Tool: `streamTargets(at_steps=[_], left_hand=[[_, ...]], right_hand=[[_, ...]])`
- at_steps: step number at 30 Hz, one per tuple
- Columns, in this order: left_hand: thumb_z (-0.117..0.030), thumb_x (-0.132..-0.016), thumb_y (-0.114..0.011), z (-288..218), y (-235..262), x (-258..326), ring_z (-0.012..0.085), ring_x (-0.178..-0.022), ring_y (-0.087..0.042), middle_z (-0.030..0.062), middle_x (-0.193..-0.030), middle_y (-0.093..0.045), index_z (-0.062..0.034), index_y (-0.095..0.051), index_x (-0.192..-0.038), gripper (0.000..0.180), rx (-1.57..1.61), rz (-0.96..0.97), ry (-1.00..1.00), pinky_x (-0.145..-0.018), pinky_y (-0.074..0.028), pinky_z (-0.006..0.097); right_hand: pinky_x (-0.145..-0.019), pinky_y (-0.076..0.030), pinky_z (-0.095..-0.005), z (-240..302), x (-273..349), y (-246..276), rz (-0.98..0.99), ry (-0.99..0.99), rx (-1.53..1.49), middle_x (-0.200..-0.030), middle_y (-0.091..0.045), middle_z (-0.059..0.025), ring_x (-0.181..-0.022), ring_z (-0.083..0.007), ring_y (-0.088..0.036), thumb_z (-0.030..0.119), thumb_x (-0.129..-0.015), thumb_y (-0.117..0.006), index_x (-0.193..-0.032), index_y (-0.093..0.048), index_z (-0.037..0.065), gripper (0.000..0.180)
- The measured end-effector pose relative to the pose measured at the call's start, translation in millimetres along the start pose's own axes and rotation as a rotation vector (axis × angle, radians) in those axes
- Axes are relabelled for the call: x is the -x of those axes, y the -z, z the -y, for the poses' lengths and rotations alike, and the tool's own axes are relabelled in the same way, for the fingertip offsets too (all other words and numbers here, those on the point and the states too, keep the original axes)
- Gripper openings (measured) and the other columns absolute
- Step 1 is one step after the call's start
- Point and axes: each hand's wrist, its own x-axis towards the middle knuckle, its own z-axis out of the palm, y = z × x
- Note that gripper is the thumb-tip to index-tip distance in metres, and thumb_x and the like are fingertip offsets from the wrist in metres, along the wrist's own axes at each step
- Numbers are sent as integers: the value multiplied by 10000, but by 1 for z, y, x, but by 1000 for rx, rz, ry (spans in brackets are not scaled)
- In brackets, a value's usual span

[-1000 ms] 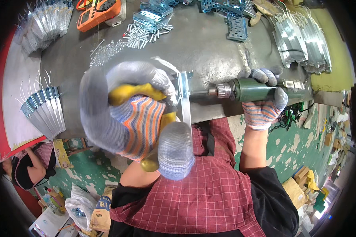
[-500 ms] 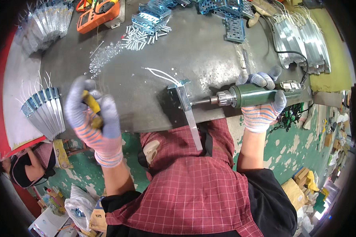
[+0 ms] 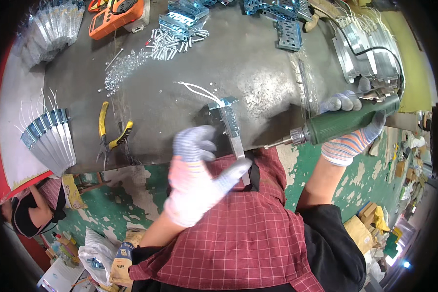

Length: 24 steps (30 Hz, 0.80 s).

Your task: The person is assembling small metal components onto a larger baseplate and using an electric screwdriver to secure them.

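My right hand (image 3: 353, 121) is wrapped round a green electric screwdriver (image 3: 343, 121), its bit pointing left, clear of the workpiece. That workpiece, a flat metal strip with a blue bracket (image 3: 231, 121) and two white wires, lies at the table's front edge and juts out over it. My left hand (image 3: 197, 170), gloved like the right and slightly blurred, is empty with its fingers apart, just left of the strip's near end. Yellow-handled pliers (image 3: 109, 132) rest with handles spread near the front edge, further left.
Finished-looking strips (image 3: 51, 138) with wires fan out at left. Small nuts (image 3: 121, 73), a pile of screws (image 3: 170, 44) and blue perforated brackets (image 3: 289, 34) lie toward the back. An orange meter (image 3: 116, 19) is back left. More strips (image 3: 370, 53) and the screwdriver's black cable (image 3: 374, 48) are at right.
My left hand has let go of the pliers onto the table and moved right, to the strip. The screwdriver has drawn back right, its bit away from the bracket.
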Motion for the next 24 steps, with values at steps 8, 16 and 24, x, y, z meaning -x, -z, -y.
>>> streamTargets(at_steps=[8,16,24], left_hand=[[-36,-841,-665,14,-1,8,176,-958,-598,136,-1114,-575,-14,-303,-1274,565,558,130,351,-833,-495,304],[1,-844,-645,18,1,8,181,-1077,-542,130,-1183,-520,-28,-322,-1277,541,688,140,335,-904,-468,321],[-3,-853,-633,15,1,7,182,-1063,-545,145,-1179,-528,-15,-297,-1284,547,671,127,346,-898,-466,318]], right_hand=[[-985,-403,-535,-16,8,24,-346,-27,21,-990,-622,-116,-1012,-274,-562,285,-826,-694,-1117,-592,35,397],[-1003,-396,-539,-33,3,18,-286,24,86,-936,-624,-51,-924,-262,-594,206,-835,-657,-1186,-558,62,392],[-1006,-391,-544,-33,6,18,-260,38,98,-970,-624,-63,-975,-273,-590,200,-840,-646,-1212,-544,75,406]])
